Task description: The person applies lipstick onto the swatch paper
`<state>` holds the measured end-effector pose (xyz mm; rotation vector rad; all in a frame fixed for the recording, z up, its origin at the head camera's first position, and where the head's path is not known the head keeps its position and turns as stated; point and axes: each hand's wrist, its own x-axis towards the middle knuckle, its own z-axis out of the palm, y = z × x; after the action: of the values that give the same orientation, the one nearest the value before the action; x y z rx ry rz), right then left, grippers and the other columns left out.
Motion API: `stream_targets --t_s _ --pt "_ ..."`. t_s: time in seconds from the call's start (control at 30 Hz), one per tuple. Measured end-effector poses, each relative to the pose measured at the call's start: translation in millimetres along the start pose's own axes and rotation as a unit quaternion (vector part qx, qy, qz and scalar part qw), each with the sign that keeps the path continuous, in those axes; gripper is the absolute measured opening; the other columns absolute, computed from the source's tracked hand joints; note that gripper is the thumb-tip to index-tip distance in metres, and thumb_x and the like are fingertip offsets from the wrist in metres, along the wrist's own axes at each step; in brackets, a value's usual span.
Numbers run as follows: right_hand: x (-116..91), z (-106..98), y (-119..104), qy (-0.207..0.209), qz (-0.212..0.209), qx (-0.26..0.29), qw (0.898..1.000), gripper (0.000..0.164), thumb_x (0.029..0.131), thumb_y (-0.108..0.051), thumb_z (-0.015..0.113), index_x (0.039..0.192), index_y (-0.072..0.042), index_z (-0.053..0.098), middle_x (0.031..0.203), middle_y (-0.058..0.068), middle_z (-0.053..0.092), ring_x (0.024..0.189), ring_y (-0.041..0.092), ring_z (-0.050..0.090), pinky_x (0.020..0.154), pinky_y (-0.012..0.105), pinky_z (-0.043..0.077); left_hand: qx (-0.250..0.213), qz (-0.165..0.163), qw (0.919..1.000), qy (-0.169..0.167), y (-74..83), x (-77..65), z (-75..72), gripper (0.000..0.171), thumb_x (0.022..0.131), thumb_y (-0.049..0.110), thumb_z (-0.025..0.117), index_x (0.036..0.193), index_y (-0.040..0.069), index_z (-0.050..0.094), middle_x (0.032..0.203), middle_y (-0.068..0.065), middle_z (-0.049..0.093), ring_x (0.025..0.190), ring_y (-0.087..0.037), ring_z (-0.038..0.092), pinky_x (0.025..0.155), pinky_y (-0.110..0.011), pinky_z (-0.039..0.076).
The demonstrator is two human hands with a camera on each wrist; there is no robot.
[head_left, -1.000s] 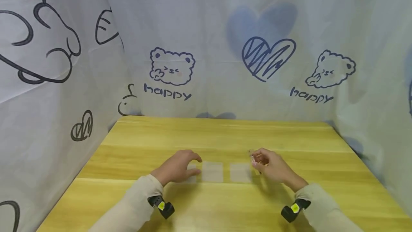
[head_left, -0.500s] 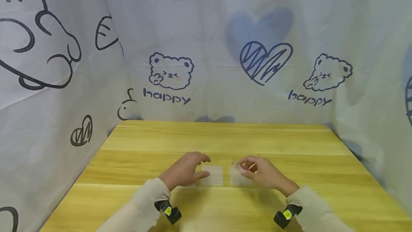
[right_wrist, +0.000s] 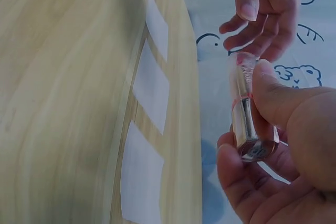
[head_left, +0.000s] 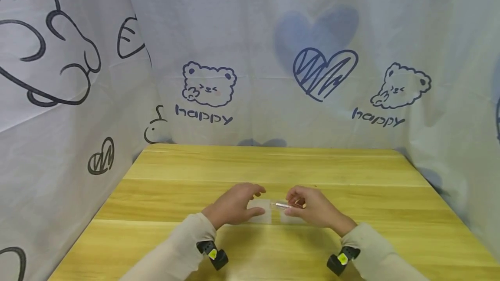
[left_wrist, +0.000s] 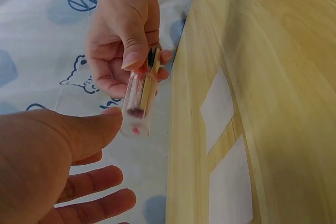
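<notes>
My right hand (head_left: 314, 208) pinches clear-ended tube (left_wrist: 140, 94) — apparent handover; my left hand (head_left: 234, 204), spread, likely must take hold.

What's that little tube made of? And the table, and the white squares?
Tube: probably plastic, see-through at one end, with shiny, metal-looking parts. Table: wood or wood-print, smooth-looking, with grain streaks. White squares: maybe paper, matte, thin and flat.

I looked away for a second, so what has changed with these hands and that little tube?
The left hand moved rightward and the right hand leftward, narrowing the gap. The small tube in the right hand swung from steep to nearly level in the head view, one end toward the left hand. Nothing was let go or newly gripped; the white squares stayed put.
</notes>
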<state>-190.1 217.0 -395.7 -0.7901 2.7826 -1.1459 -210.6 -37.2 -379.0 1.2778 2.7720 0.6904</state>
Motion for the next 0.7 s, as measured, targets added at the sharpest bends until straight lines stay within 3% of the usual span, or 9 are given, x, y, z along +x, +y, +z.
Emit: stream_targets --t_s 0.4,0.7 --pt "5.0 5.5 -10.8 0.011 -0.022 0.028 0.999 0.019 0.083 -0.018 0.078 0.092 -0.01 0.064 0.087 -0.003 0.064 0.081 0.011 0.063 0.066 0.024 0.054 0.019 0.022 0.9995 -0.008 4.6 10.4 7.7 0.04 0.091 0.027 0.07 0.121 0.001 0.062 0.113 -0.011 0.066 0.095 -0.022 0.064 0.082 -0.031 0.052" --pt "5.4 9.1 -13.1 -0.01 -0.016 0.034 0.999 0.017 0.085 -0.018 0.076 0.095 -0.011 0.064 0.089 -0.003 0.066 0.084 0.014 0.066 0.068 0.022 0.054 -0.014 0.008 0.9996 -0.022 5.1 8.6 8.8 0.019 0.09 0.02 0.071 0.102 0.006 0.068 0.09 -0.001 0.068 0.072 -0.005 0.058 0.065 -0.021 0.049"
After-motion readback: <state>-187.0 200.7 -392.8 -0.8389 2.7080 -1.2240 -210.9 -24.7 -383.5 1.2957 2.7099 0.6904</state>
